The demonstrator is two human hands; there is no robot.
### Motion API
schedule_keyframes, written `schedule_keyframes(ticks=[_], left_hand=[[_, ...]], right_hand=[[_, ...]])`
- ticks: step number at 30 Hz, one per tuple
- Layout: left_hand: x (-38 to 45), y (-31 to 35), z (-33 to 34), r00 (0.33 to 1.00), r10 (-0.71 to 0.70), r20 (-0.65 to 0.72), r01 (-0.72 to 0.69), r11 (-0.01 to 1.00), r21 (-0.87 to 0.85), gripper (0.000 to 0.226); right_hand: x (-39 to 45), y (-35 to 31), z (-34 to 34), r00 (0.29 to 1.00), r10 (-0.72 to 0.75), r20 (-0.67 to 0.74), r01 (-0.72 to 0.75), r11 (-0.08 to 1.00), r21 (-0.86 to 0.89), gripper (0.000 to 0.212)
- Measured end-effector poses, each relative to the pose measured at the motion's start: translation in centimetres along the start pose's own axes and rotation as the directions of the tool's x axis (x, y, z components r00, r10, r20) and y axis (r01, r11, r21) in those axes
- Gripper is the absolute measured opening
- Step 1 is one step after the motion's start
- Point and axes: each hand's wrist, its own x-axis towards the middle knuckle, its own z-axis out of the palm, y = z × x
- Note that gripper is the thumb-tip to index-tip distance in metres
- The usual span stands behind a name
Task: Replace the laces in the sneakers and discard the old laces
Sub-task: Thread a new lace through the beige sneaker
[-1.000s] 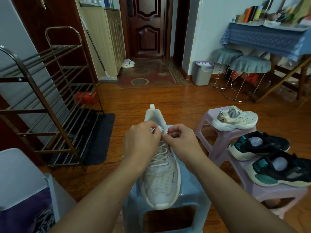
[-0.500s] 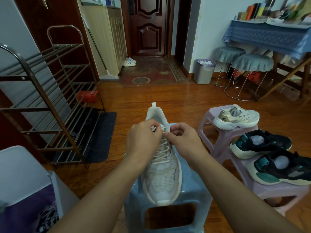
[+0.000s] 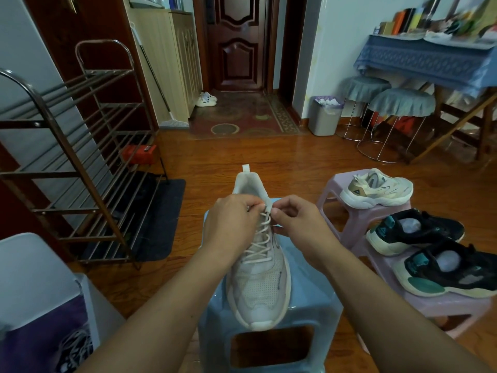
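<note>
Both hands pinch the lace [image 3: 259,232] at the top eyelets of the white sneaker [image 3: 259,278]: the left hand [image 3: 231,224] is curled over the left side of the tongue, the right hand [image 3: 297,224] nips a lace end just beside it. Since a second ago the hands have barely shifted; the right one has drawn slightly away from the left, so a sliver of lace shows between them. The sneaker stands where it was, toe toward the person, on the blue stool [image 3: 269,343] under the grip.

Fingertips hide the lace ends and the top eyelets, so I cannot tell whether a knot is formed. Right of the grip, another pale sneaker [image 3: 376,188] and two black ones [image 3: 414,232] sit on pink stools [image 3: 441,302]. Lower left, a bin [image 3: 35,286] is cut off by the frame; the tangle inside is hard to make out.
</note>
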Motion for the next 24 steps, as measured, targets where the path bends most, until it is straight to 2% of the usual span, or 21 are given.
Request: schedule_keyframes(ticks=[3, 6, 8, 10, 11, 13, 14, 15, 16, 17, 18, 19, 20, 21, 22, 24], left_hand=[[-0.2, 0.3, -0.3, 0.999, 0.028, 0.029, -0.032, 0.991, 0.131, 0.019], [-0.3, 0.2, -0.8, 0.999, 0.006, 0.038, -0.011, 0.989, 0.148, 0.022], [-0.4, -0.3, -1.2, 0.999, 0.001, 0.042, -0.005, 0.995, 0.1, 0.022], [-0.7, -0.9, -1.4, 0.998, 0.038, 0.041, -0.039, 0.999, 0.009, 0.022], [-0.9, -1.1, -1.3, 0.997, 0.072, 0.027, -0.071, 0.997, -0.041, 0.021], [-1.1, -1.1, -1.2, 0.996, 0.063, -0.067, -0.073, 0.984, -0.162, 0.017], [-1.1, -1.1, -1.2, 0.994, -0.012, -0.112, -0.016, 0.97, -0.244, 0.014], [-1.1, -1.0, -1.1, 0.985, -0.124, -0.121, 0.077, 0.939, -0.336, 0.018], [-1.1, -1.0, -1.1, 0.966, -0.244, -0.085, 0.188, 0.889, -0.418, 0.025], [-1.1, -1.0, -1.0, 0.941, -0.336, -0.023, 0.287, 0.836, -0.468, 0.031], [-1.1, -1.1, -0.9, 0.925, -0.378, 0.033, 0.346, 0.807, -0.478, 0.034], [-1.2, -1.1, -0.7, 0.921, -0.382, 0.071, 0.369, 0.801, -0.471, 0.036], [-1.2, -1.0, -0.6, 0.924, -0.371, 0.095, 0.371, 0.806, -0.46, 0.037], [-1.1, -1.0, -0.6, 0.926, -0.361, 0.109, 0.37, 0.814, -0.448, 0.036], [-0.9, -1.1, -0.6, 0.927, -0.357, 0.114, 0.37, 0.82, -0.437, 0.036], [-0.2, -1.4, -0.6, 0.924, -0.361, 0.126, 0.38, 0.829, -0.41, 0.038]], right_hand=[[-0.2, -0.6, 0.4, 0.999, 0.029, 0.022, -0.031, 0.998, 0.06, 0.007], [0.1, -0.8, -1.9, 0.99, 0.141, -0.007, -0.134, 0.954, 0.269, 0.008], [0.5, -0.8, -5.2, 0.96, 0.247, -0.132, -0.134, 0.819, 0.558, 0.007], [0.8, -0.4, -8.1, 0.875, 0.399, -0.275, -0.003, 0.571, 0.821, 0.017], [1.0, 0.0, -8.9, 0.828, 0.463, -0.317, 0.064, 0.484, 0.873, 0.021], [1.7, 0.7, -8.6, 0.79, 0.511, -0.339, 0.069, 0.476, 0.877, 0.026], [2.0, 1.1, -7.7, 0.81, 0.492, -0.319, 0.008, 0.535, 0.845, 0.031], [2.2, 1.2, -6.4, 0.84, 0.457, -0.294, -0.081, 0.64, 0.764, 0.037], [2.3, 1.2, -5.0, 0.867, 0.396, -0.304, -0.163, 0.801, 0.576, 0.04], [2.2, 1.1, -3.7, 0.908, 0.25, -0.337, -0.175, 0.956, 0.236, 0.042], [2.2, 1.1, -2.5, 0.951, 0.018, -0.308, -0.076, 0.981, -0.177, 0.038], [2.0, 0.8, -1.5, 0.963, -0.158, -0.219, 0.041, 0.887, -0.461, 0.033], [1.7, 0.4, -0.7, 0.961, -0.244, -0.127, 0.122, 0.793, -0.597, 0.028], [1.1, -0.2, -0.2, 0.967, -0.244, -0.07, 0.148, 0.766, -0.625, 0.023], [0.7, -0.2, 0.2, 0.975, -0.221, -0.037, 0.154, 0.784, -0.602, 0.018], [0.3, -0.2, 0.6, 0.98, -0.198, 0.008, 0.162, 0.778, -0.606, 0.019]])
